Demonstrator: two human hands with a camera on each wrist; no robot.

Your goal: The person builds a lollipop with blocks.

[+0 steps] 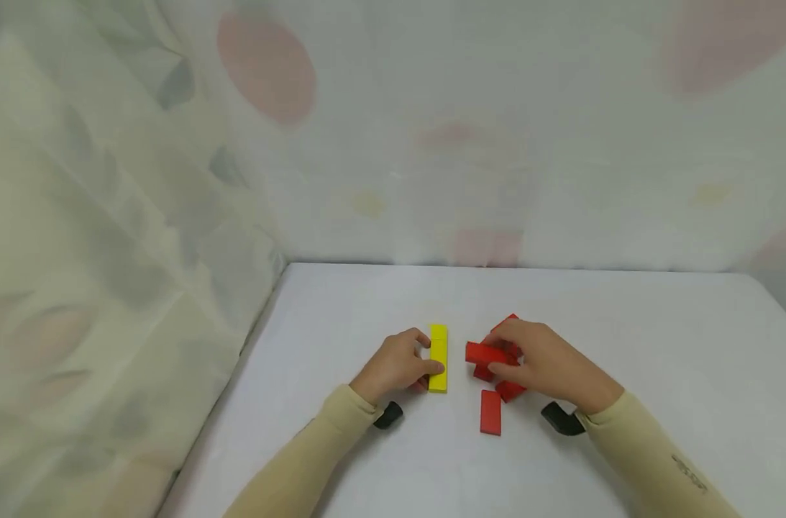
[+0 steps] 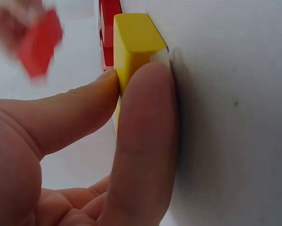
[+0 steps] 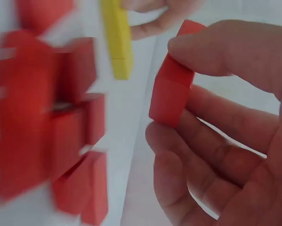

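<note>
While my left hand (image 1: 398,365) pinches the near end of the yellow block (image 1: 439,357) lying on the white bench (image 1: 658,345) and my right hand (image 1: 548,363) holds 1 red block (image 1: 486,352) lifted between thumb and fingers (image 3: 211,47) just right of it, I judge that a careless swing could knock the yellow block askew. Crowding the right hand are the loose red blocks (image 1: 504,367) beneath it and another red piece (image 1: 490,411) nearer me, with a patterned curtain (image 1: 108,216) hanging far and left.

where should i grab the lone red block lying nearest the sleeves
Take the lone red block across its two long side faces, coming straight down from above. It lies flat on the white table, apart from the red pile, so both sides look free.
</note>
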